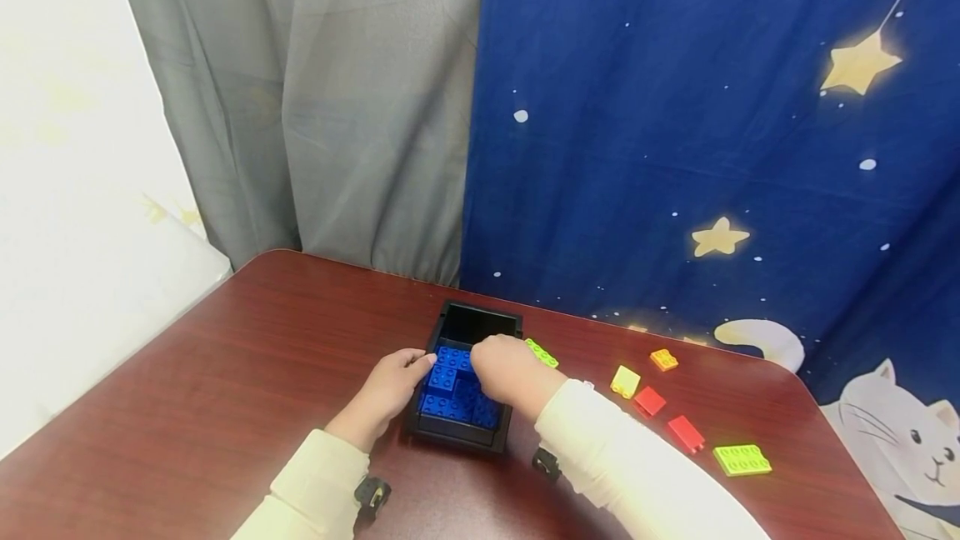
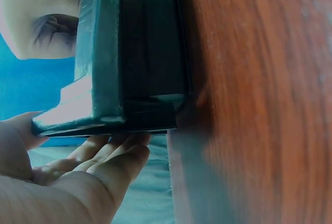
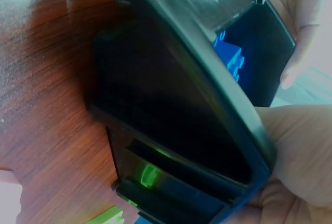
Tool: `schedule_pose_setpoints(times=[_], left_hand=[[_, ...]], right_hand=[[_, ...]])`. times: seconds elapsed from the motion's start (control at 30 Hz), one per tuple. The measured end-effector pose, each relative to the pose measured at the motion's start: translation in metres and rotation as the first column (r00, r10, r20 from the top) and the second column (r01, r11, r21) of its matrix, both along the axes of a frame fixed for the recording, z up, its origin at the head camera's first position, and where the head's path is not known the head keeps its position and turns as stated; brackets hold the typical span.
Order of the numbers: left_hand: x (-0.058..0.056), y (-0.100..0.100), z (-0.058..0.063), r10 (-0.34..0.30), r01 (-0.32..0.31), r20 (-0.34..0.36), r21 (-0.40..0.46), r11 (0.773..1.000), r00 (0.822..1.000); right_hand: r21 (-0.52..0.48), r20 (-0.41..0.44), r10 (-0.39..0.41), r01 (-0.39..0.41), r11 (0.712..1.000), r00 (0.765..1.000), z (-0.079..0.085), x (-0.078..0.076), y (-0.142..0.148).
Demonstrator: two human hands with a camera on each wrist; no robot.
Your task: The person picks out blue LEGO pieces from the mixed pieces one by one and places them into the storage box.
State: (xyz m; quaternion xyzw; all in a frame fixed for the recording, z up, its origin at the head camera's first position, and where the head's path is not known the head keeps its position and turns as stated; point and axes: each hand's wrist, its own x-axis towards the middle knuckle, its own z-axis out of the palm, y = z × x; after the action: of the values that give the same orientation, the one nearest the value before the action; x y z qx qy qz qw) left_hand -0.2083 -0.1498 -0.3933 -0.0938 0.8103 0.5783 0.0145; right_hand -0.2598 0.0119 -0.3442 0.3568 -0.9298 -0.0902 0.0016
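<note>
A black plastic bin [image 1: 457, 437] stands on the table, with several blue building bricks [image 1: 447, 407] laid in it, studs up. At its left side, my left hand [image 1: 392, 387] grips the wall; the left wrist view shows the thumb over the rim and the fingers [image 2: 122, 156] along the outside. My right hand [image 1: 512, 369] reaches over the right rim and down among the bricks. Its fingertips are hidden, and whether they hold a brick I cannot tell. From the right wrist, a blue brick [image 3: 230, 57] shows inside the bin, beyond the rim.
Right of the bin lie a lime green brick [image 1: 542, 353], a yellow brick [image 1: 625, 382], an orange brick [image 1: 663, 359], two red bricks [image 1: 649, 401] and another lime brick [image 1: 742, 459]. Grey and blue curtains [image 1: 570, 148] hang behind the table's far edge.
</note>
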Motion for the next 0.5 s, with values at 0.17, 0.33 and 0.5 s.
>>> schedule_pose_setpoints(times=[0.17,0.33,0.5], left_hand=[[0.0009,-0.0001,0.0015,-0.001,0.001,0.0,0.001,1.0,1.0],[0.0013,0.0002,0.0015,-0.001,0.001,-0.002,0.007,1.0,1.0],[0.0008,0.0006,0.0001,-0.004,0.004,0.0,0.005,1.0,1.0]], right_hand=[[0.006,0.004,-0.002,0.002,1.0,1.0,0.0012,-0.0004,-0.0007],[0.015,0.01,-0.013,0.012,1.0,1.0,0.0007,-0.0012,-0.0009],[0.016,0.014,-0.024,0.024,1.0,1.0,-0.0012,-0.0016,0.0002]])
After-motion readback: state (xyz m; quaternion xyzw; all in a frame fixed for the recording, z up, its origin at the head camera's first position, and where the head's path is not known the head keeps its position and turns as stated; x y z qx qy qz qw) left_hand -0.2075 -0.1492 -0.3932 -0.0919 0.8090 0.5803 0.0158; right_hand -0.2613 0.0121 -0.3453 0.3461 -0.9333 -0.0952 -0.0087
